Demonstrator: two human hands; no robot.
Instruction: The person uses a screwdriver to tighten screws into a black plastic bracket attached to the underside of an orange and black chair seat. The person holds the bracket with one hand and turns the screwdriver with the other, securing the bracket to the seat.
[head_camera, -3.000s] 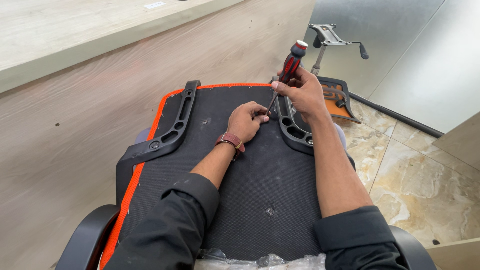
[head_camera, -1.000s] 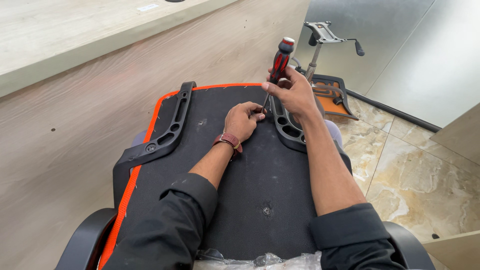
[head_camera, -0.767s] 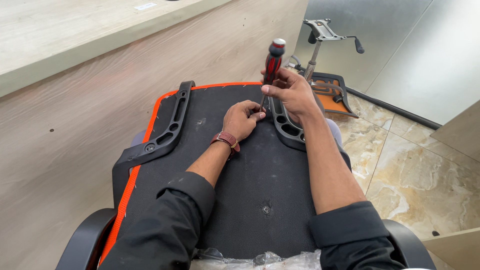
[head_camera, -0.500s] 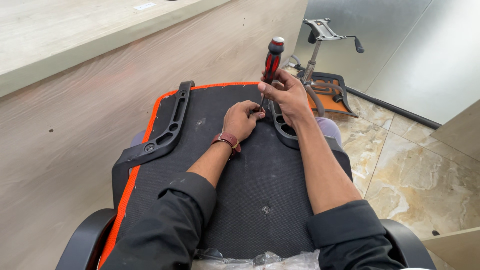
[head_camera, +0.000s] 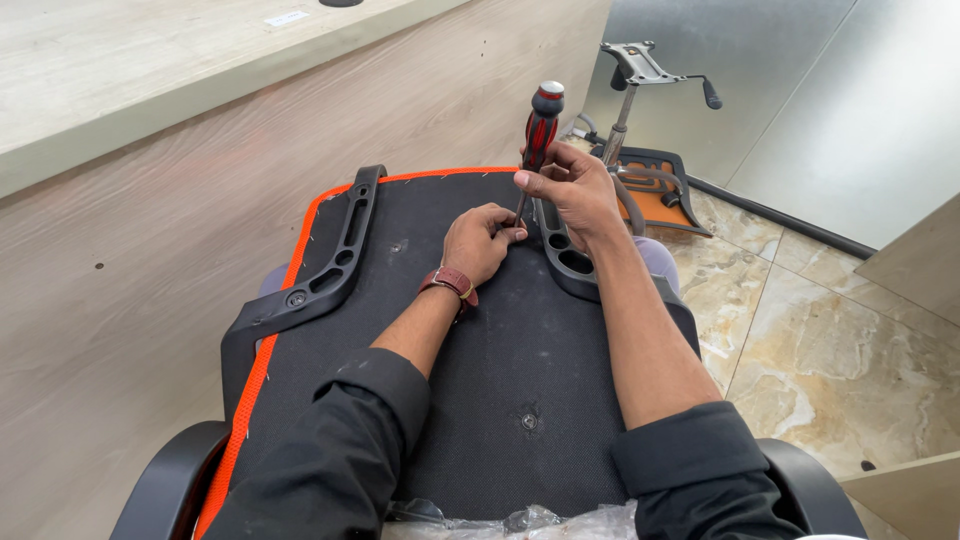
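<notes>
One white rectangular label (head_camera: 286, 18) on the counter at upper left, right hand (head_camera: 572, 190) closed round the red-and-black screwdriver (head_camera: 536, 135), now more upright at upper centre, left hand (head_camera: 480, 240) pinching its tip on the black seat underside (head_camera: 500, 370), clear plastic wrap (head_camera: 520, 520) at bottom.

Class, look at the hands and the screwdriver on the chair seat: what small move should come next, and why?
Probably turn the screwdriver: the right hand holds it nearly upright, its tip at the inner edge of the black armrest bracket, and the left hand pinches at the tip, seemingly steadying a screw.
</notes>
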